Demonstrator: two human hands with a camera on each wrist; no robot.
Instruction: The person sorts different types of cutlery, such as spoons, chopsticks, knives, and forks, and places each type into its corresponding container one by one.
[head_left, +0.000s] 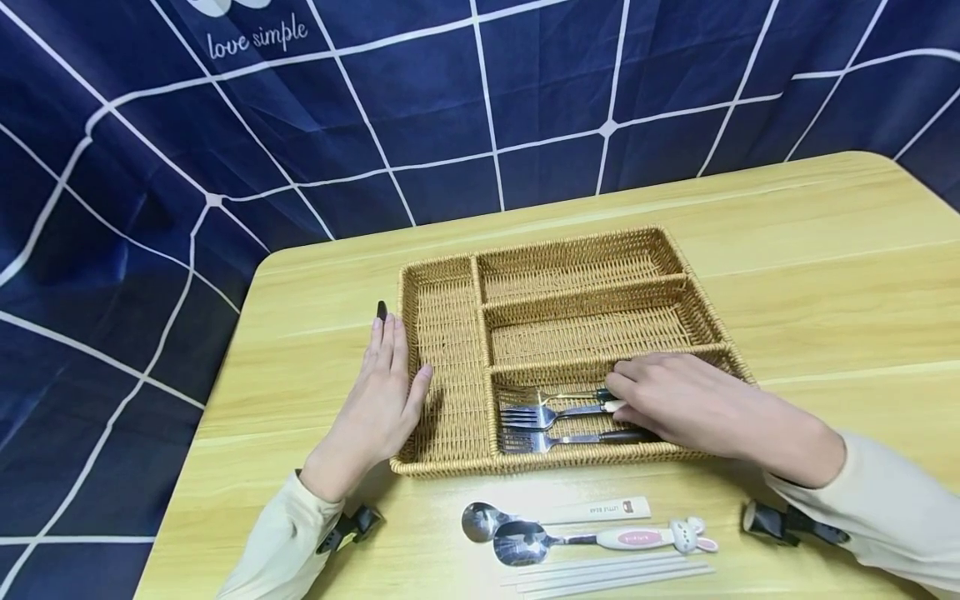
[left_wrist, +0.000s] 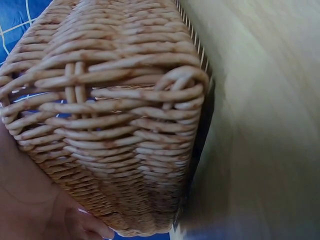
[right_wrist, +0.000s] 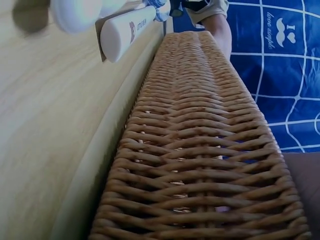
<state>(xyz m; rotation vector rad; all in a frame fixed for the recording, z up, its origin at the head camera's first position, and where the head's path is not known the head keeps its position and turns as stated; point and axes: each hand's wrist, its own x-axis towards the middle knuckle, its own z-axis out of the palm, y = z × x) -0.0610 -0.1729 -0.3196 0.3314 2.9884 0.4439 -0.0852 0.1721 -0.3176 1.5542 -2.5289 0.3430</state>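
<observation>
A woven cutlery tray [head_left: 486,333] with several compartments lies on the table. In its front right compartment are a fork with a dark green handle [head_left: 602,394], a white-handled fork [head_left: 536,417] and a black-handled fork [head_left: 536,442], tines to the left. My right hand [head_left: 675,404] reaches into that compartment from the right, its bent fingers and thumb about the white handle's end; the rest of the handles is hidden. My left hand [head_left: 378,400] lies along the tray's left rim, fingers straight and thumb spread. Beyond its fingertips pokes a small dark tip [head_left: 382,310], its kind hidden.
In front of the tray lie a white-handled spoon [head_left: 592,510], a spoon with a rabbit-shaped handle end [head_left: 637,537] and several pale chopsticks [head_left: 615,575]. A dark blue checked cloth [head_left: 420,108] hangs behind the wooden table [head_left: 840,275].
</observation>
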